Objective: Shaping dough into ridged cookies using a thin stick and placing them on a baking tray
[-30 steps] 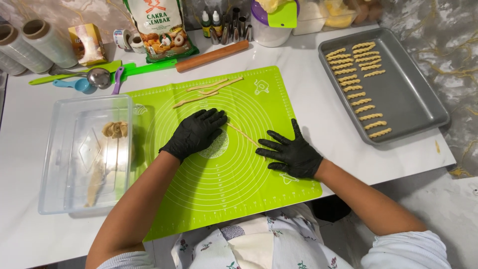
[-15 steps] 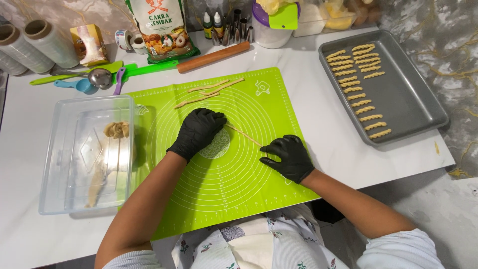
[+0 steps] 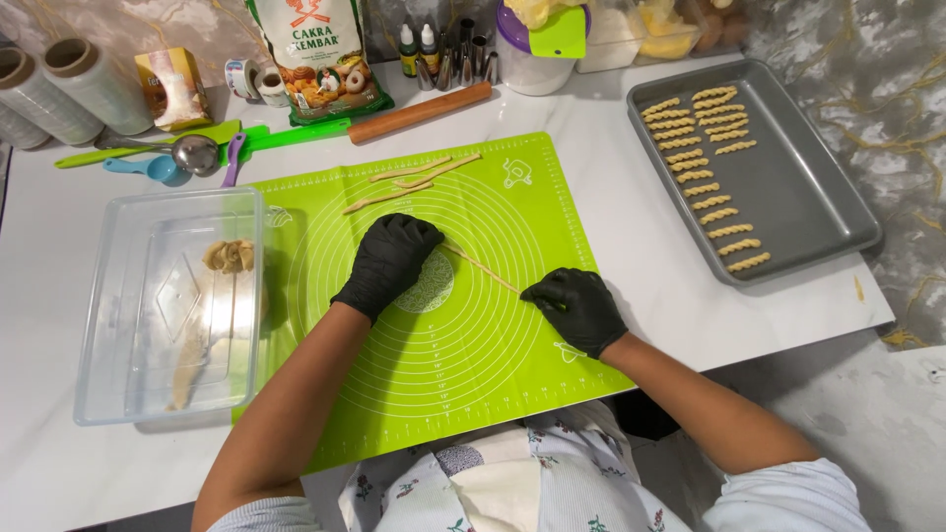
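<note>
A person in black gloves works at a white tabletop, both hands down on a bright green silicone baking mat printed with rings and ruler marks. The left hand lies palm down with its fingers curled over the upper end of a thin rolled strand of pale dough; its grip is loose, pressing rather than clasping. The strand runs slantwise across the mat's middle to the right hand, whose fingertips close narrowly on its lower end. Farther up the mat lie 3 more thin dough strands, close together and partly crossing. Just left of the mat stands a clear rectangular plastic tub with lumps of the same dough inside. To the right, well apart from the hands, a grey metal baking tray holds 2 columns of short twisted dough pieces. Along the back edge sit a wooden rolling pin, a printed flour bag, a steel measuring scoop, a green plastic spatula and 2 rolls of clear film.
</note>
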